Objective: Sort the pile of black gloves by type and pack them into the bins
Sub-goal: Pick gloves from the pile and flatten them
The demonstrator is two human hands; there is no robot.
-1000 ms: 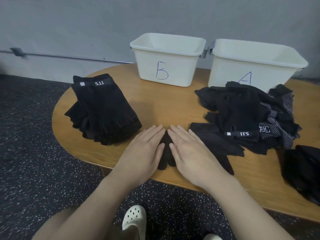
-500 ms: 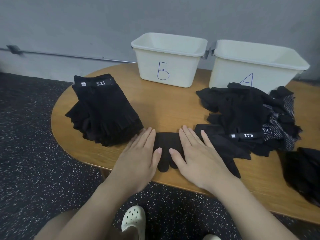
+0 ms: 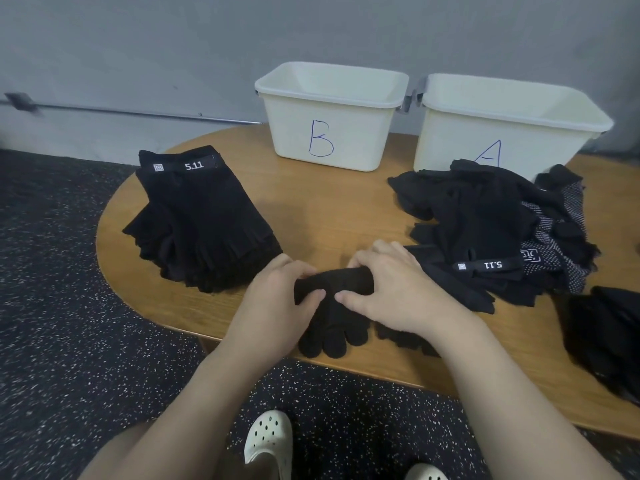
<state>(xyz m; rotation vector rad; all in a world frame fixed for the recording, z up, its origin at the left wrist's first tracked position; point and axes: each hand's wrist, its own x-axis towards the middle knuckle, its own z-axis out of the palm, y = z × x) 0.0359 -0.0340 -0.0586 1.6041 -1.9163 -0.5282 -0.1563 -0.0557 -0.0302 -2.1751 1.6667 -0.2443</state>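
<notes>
The wooden table [image 3: 346, 216] is filling the middle of the frame, its rounded end curving toward the left. Two white bins are sitting along its upper edge: bin B [image 3: 332, 116] at upper centre and bin A [image 3: 505, 126] at upper right, close beside each other; what is lying inside them cannot be told from this angle. A loose pile of black gloves [image 3: 495, 230] is spreading across the right of the frame, just below bin A, with a 5.11 tag and some dotted fabric showing. A neat stack of fingerless gloves [image 3: 201, 223] is lying at centre left, its top cuff reading 5.11. More dark fabric [image 3: 606, 337] is lying at the far right edge. At lower centre, a full-finger black glove [image 3: 332, 306] is resting on the table near its front edge, fingers pointing toward the bottom of the frame. The left hand [image 3: 273, 303] and right hand [image 3: 391, 289] are both grasping its cuff end, fingers curled over the rolled fabric and thumbs pinching beneath. A white clog [image 3: 268, 441] is showing at the bottom.
</notes>
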